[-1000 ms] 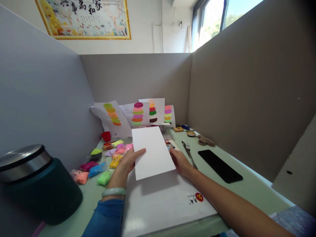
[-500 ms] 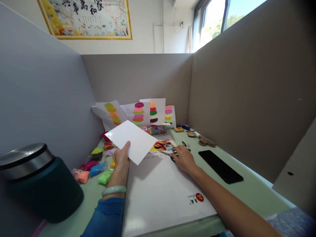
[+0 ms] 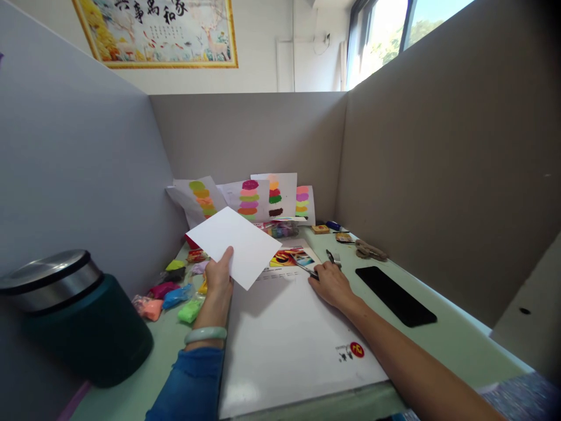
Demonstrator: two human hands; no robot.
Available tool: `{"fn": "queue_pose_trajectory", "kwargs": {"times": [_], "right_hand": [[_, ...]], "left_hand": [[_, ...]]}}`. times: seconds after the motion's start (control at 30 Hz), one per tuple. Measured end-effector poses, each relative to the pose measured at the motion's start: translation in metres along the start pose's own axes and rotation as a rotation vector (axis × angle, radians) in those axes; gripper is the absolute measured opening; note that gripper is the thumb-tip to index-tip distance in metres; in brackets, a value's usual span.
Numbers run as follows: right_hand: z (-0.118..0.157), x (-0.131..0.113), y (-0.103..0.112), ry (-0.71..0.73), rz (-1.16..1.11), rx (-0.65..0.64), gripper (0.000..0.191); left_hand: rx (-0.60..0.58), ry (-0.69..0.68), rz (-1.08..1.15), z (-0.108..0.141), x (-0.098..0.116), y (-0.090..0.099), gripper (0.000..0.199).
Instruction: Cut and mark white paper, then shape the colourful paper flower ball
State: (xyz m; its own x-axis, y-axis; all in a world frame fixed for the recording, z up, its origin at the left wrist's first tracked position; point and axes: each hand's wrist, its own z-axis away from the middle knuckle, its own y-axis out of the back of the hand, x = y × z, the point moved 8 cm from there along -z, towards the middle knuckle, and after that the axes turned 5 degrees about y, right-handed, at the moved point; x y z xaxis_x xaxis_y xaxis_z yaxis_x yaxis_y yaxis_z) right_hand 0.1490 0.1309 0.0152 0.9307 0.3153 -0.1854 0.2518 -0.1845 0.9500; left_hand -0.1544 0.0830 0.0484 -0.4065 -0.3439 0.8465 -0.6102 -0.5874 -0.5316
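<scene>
My left hand (image 3: 220, 275) pinches a white sheet of paper (image 3: 234, 245) at its lower edge, thumb on top, and holds it tilted above the board. My right hand (image 3: 331, 285) rests at the right edge of a white board (image 3: 280, 345), fingers closed around the dark handles of a pair of scissors (image 3: 308, 270). The blades point left and away, over a printed colour picture (image 3: 284, 258). A fork (image 3: 337, 261) lies just beyond my right fingers, beside another dark-handled item that I cannot make out.
Bagged coloured clay (image 3: 177, 296) lies left of the board. A large green flask (image 3: 83, 327) stands at the near left. On the right are a black flat slab (image 3: 394, 295) and a brown bundle (image 3: 370, 250). Painted sheets (image 3: 258, 199) lean at the back; partitions (image 3: 245, 128) enclose the desk.
My right hand has shifted slightly to the right, and the scissors have moved with it and turned a little. The paper stays in my left hand. The view has shifted slightly.
</scene>
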Motion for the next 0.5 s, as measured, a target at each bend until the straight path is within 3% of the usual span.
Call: {"fn": "queue_pose_trajectory", "kwargs": {"times": [0.13,0.3,0.37,0.43,0.5], "right_hand": [[0.011,-0.018,0.0,0.053,0.033,-0.037,0.034],[0.039,-0.075,0.012,0.369,-0.184,-0.118,0.03],[0.04,-0.07,0.023,0.336,-0.182,-0.076,0.033],[0.035,-0.048,0.028,0.221,-0.075,-0.033,0.033],[0.03,-0.023,0.022,0.113,0.054,-0.084,0.032]], "left_hand": [[-0.003,-0.037,0.034,0.004,0.008,-0.003,0.021],[-0.069,-0.057,0.077,0.016,0.029,-0.015,0.023],[-0.126,-0.057,0.083,0.024,0.041,-0.022,0.022],[-0.172,-0.066,0.097,0.032,0.055,-0.027,0.022],[-0.194,-0.09,0.121,0.041,0.07,-0.029,0.022]]}}
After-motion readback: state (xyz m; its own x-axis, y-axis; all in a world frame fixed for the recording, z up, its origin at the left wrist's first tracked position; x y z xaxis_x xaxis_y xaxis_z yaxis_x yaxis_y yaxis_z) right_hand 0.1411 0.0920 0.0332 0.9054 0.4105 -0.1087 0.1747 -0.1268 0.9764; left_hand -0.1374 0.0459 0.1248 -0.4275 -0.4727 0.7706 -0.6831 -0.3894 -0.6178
